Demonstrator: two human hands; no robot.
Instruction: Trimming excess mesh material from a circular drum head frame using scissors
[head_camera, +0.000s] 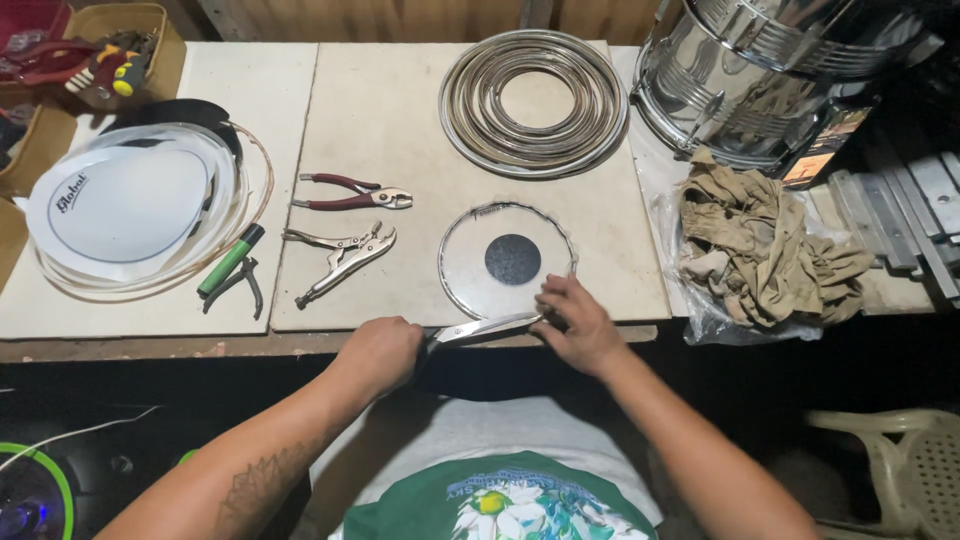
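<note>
Scissors (480, 329) gripped in the clenched left hand (378, 355), blades laid at the rim of a clear drumhead (470, 265), rim pinched by the right hand (580, 325), pliers (352, 193) set nearby on the desk (400, 110)

Drumhead (500, 285): we see 1 clear round skin, metal-rimmed, with a black centre dot, lying flat at the table's near edge.
Scissors (485, 329): we see 1 steel pair, lying level, blades pointing right, tips meeting the drumhead's near rim.

Clear drumhead (507, 262) with black centre dot, red-handled pliers (350, 192), green marker (230, 260), khaki rag (765, 240).
</note>
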